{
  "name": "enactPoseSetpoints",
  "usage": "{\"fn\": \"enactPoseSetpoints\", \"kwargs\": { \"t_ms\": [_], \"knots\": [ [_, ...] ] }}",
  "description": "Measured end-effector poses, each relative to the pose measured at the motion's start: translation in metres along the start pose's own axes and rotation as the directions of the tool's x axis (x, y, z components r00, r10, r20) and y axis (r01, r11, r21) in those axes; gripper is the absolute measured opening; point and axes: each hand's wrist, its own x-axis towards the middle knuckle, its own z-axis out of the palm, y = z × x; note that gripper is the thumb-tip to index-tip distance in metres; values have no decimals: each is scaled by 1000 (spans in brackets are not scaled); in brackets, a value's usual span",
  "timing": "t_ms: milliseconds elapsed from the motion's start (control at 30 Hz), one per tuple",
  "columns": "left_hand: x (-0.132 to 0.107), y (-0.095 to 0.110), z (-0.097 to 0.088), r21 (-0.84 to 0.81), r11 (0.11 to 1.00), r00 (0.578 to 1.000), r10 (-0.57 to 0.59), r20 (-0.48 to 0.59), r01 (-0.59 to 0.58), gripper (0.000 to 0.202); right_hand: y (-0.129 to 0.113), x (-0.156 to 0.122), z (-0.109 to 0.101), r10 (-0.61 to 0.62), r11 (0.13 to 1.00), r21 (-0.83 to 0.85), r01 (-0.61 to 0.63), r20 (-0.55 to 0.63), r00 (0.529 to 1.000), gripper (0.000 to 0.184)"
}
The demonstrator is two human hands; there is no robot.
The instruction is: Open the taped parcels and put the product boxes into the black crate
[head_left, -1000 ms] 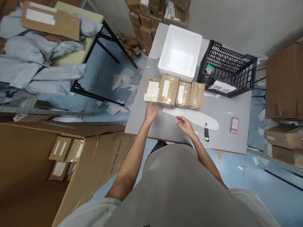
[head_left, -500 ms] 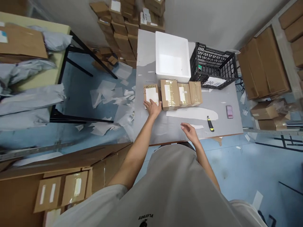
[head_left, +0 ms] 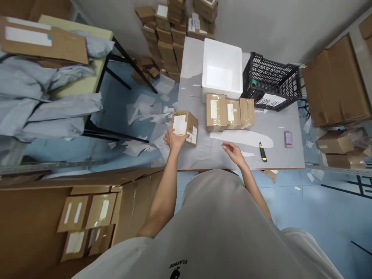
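Observation:
My left hand [head_left: 175, 141] grips the near end of a small cardboard box [head_left: 179, 123] at the left side of the table, fingers and thumb spread across it. The box has a white label on top, smaller white labels on its right side and dark writing along the far edge. My right hand [head_left: 234, 154] hovers by the table's front edge, fingers loosely extended with nothing in them. Between the hands and the white foam box stand three taped cardboard boxes [head_left: 233, 112] in a row. A black and yellow utility knife [head_left: 262, 152] lies right of my right hand.
At the back of the grey table [head_left: 200, 157] are a white foam box [head_left: 222, 66] and a black plastic crate [head_left: 273, 79]. A small pink-purple item [head_left: 288, 139] lies at the right. A large carton [head_left: 142, 205] with smaller boxes stands lower left; paper scraps [head_left: 145, 110] litter the floor.
My left hand has pulled the labelled box leftward and toward me, away from the row, and turned it so its right side shows. My right hand stays nearly in place. The view has shifted slightly.

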Motion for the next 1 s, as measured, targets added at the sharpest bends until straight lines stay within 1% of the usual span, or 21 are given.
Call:
{"fn": "enactPoseSetpoints", "kwargs": {
  "t_ms": [67, 133, 200, 233, 267, 300, 367, 433, 467, 500, 567, 633, 667, 700, 733, 767, 800, 867, 900, 933, 1000],
  "knots": [
    [-40, -38, -3, 35, 998, 999, 46, -23, -45, 86, 11, 10, -4, 24, 999, -30, -23, 39, 999, 61],
    [-81, -69, 0, 75, 992, 994, 101, -35, -98, 88, 25, 17, -10, 65, 994, -91, -59, 71, 995, 52],
    [-117, -88, 9, 114, 973, 979, 204, -4, -203, 89, 40, 22, -20, 110, 977, -192, -90, 96, 989, 46],
    [-132, -91, 16, 131, 953, 962, 270, 32, -272, 91, 46, 24, -26, 131, 962, -254, -101, 103, 986, 49],
    [-144, -92, 24, 142, 926, 936, 341, 82, -350, 93, 52, 25, -33, 148, 943, -316, -108, 105, 983, 56],
    [-155, -89, 33, 147, 890, 899, 413, 145, -432, 97, 57, 25, -41, 158, 922, -373, -109, 105, 982, 65],
    [-170, -77, 53, 131, 798, 792, 537, 290, -588, 104, 66, 21, -60, 156, 885, -456, -90, 110, 982, 79],
    [-179, -60, 75, 92, 701, 666, 616, 421, -707, 108, 73, 12, -80, 144, 850, -523, -64, 114, 983, 79],
    [-182, -51, 86, 75, 662, 611, 636, 472, -746, 107, 77, 6, -90, 145, 829, -557, -59, 110, 983, 75],
    [-184, -44, 97, 62, 632, 567, 644, 514, -773, 106, 82, -1, -100, 153, 807, -587, -64, 103, 983, 70],
    [-187, -34, 116, 45, 601, 514, 640, 570, -798, 108, 92, -17, -115, 184, 784, -614, -97, 80, 980, 66],
    [-187, -35, 129, 26, 601, 499, 638, 586, -799, 114, 104, -30, -125, 214, 800, -584, -136, 67, 975, 71],
    [-187, -39, 133, 14, 612, 508, 642, 574, -791, 116, 110, -34, -129, 226, 814, -560, -152, 65, 972, 75],
    [-186, -46, 136, 3, 632, 529, 646, 550, -775, 118, 115, -36, -132, 236, 827, -538, -165, 64, 970, 79],
    [-186, -56, 138, -6, 665, 567, 642, 515, -747, 121, 120, -37, -134, 247, 835, -520, -179, 63, 967, 81],
    [-185, -67, 139, -13, 712, 623, 623, 473, -702, 126, 125, -37, -136, 259, 840, -507, -195, 58, 964, 82],
    [-185, -79, 140, -21, 770, 691, 583, 428, -637, 133, 129, -35, -139, 272, 843, -494, -213, 49, 961, 83],
    [-184, -102, 142, -55, 892, 827, 437, 353, -448, 150, 136, -29, -142, 294, 856, -455, -246, 36, 955, 88],
    [-185, -112, 144, -87, 936, 873, 351, 339, -342, 154, 139, -25, -143, 302, 867, -428, -256, 40, 953, 89],
    [-186, -119, 146, -125, 962, 900, 273, 339, -244, 155, 142, -22, -144, 305, 881, -397, -259, 54, 951, 90],
    [-188, -126, 153, -212, 972, 915, 175, 365, -101, 144, 146, -15, -144, 299, 910, -329, -252, 103, 949, 90]
  ]
}}
